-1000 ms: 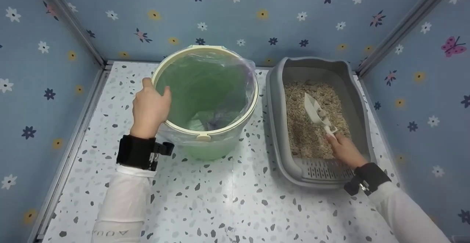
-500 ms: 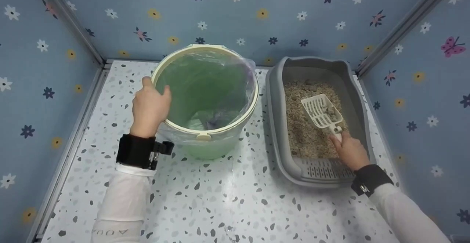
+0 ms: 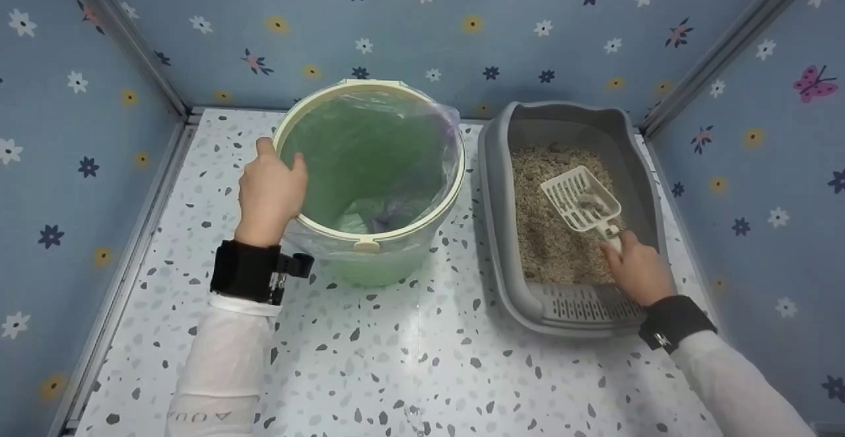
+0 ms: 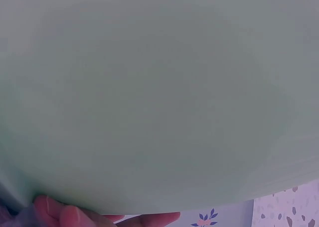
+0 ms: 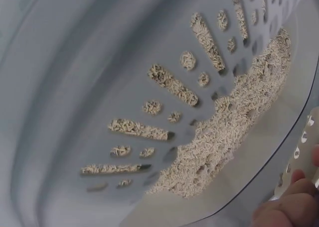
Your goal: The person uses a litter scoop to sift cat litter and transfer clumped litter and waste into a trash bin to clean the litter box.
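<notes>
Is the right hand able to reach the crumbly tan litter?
Probably yes: the right hand holds a slotted cream plastic scoop over the litter, and the grey plastic tray is uncovered.

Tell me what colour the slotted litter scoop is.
The slotted litter scoop is off-white, a pale cream; it shows best in the head view.

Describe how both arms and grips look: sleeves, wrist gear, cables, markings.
The left grip and right grip are human hands without gloves. The left sleeve and right sleeve are white; the left bears grey lettering, hard to read. The black left wristband has a jutting black piece and metallic hardware; the black right wristband shows a small metallic fitting. No cables are visible.
</notes>
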A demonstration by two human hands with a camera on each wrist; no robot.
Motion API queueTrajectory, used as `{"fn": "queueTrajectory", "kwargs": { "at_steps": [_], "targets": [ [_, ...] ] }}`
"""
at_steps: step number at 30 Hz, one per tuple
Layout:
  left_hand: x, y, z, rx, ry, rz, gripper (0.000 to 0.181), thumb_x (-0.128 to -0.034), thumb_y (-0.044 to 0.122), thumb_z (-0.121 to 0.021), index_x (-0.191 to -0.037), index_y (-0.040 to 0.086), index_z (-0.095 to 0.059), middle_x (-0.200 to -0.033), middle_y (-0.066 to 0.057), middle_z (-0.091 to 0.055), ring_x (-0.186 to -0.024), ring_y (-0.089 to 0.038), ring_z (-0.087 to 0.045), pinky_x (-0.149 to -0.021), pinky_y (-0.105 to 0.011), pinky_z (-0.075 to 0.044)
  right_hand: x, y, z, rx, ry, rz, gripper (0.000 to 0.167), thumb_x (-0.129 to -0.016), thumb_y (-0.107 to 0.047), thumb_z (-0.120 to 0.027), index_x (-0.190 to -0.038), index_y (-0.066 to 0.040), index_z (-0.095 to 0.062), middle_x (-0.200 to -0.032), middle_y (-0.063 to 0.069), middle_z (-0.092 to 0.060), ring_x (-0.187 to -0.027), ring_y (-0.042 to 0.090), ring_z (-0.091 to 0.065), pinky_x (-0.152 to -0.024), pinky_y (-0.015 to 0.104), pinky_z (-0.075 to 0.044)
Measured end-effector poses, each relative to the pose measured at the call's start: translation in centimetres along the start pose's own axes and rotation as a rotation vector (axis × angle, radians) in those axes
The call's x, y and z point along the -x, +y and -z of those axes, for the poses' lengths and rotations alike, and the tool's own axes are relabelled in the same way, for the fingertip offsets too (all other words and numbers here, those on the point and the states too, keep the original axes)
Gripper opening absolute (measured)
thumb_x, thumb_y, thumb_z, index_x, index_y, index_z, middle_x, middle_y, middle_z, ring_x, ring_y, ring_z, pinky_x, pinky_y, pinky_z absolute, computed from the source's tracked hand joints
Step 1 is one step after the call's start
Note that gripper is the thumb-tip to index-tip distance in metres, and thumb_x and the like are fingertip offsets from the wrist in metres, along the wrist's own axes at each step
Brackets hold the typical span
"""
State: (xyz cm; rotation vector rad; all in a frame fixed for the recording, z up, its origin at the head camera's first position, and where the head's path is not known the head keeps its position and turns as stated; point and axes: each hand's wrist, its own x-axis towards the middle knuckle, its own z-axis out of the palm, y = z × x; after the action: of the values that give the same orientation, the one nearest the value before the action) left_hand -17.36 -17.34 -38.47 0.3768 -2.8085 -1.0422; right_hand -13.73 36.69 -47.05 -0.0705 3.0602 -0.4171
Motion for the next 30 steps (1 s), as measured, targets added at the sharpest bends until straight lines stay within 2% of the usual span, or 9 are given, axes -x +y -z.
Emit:
{"fn": "queueTrajectory", "kwargs": {
  "at_steps": [6, 13, 21, 26, 30],
  "targets": [
    [0.0, 0.0, 0.1, 0.002, 0.005, -0.006, 0.045, -0.0949, 0.014, -0.028, -0.132, -0.011, -0.032, -0.093, -0.037, -0.06, -0.067, -0.046, -0.062, -0.051, -0.046, -0.046, -0.4, -0.3, 1.7, -0.016, -0.033, 0.033, 0.044, -0.098, -0.043, -0.043, -0.096, 0.001, -0.047, -0.061, 0.009, -0.046, -0.052, 0.025, -0.048, -0.045, 0.036, -0.036],
    [0.1, 0.2, 0.2, 0.004, -0.009, 0.012, 0.047, -0.0912, 0.008, -0.022, -0.133, -0.011, -0.031, -0.091, -0.036, -0.06, -0.068, -0.046, -0.06, -0.049, -0.044, -0.043, -1.7, -2.1, 5.5, -0.044, -0.017, 0.115, 0.039, -0.096, -0.044, -0.047, -0.083, -0.007, -0.046, -0.06, 0.003, -0.042, -0.05, 0.018, -0.041, -0.045, 0.031, -0.033],
    [0.0, 0.2, 0.2, 0.003, -0.02, 0.016, 0.047, -0.0901, 0.007, -0.022, -0.133, -0.011, -0.03, -0.093, -0.036, -0.059, -0.069, -0.046, -0.06, -0.05, -0.045, -0.044, -3.9, -6.4, 11.4, 0.008, 0.007, 0.219, 0.042, -0.094, -0.047, -0.05, -0.08, -0.008, -0.049, -0.059, 0.004, -0.046, -0.05, 0.02, -0.043, -0.046, 0.033, -0.035],
    [0.1, 0.2, 0.2, 0.004, -0.02, 0.012, 0.048, -0.0891, 0.006, -0.022, -0.133, -0.011, -0.03, -0.086, -0.034, -0.06, -0.058, -0.038, -0.057, -0.041, -0.038, -0.039, -5.6, -10.0, 14.4, 0.062, -0.045, 0.322, 0.041, -0.094, -0.048, -0.049, -0.077, -0.011, -0.047, -0.058, 0.002, -0.043, -0.048, 0.018, -0.04, -0.045, 0.032, -0.035],
    [0.1, 0.1, 0.3, 0.015, -0.026, 0.014, 0.048, -0.0887, 0.005, -0.021, -0.133, -0.011, -0.03, -0.083, -0.032, -0.059, -0.053, -0.033, -0.054, -0.038, -0.034, -0.037, -7.1, -13.1, 16.0, 0.122, -0.076, 0.395, 0.041, -0.093, -0.05, -0.049, -0.081, -0.011, -0.049, -0.06, 0.003, -0.045, -0.049, 0.018, -0.041, -0.048, 0.032, -0.035]
  ]
}}
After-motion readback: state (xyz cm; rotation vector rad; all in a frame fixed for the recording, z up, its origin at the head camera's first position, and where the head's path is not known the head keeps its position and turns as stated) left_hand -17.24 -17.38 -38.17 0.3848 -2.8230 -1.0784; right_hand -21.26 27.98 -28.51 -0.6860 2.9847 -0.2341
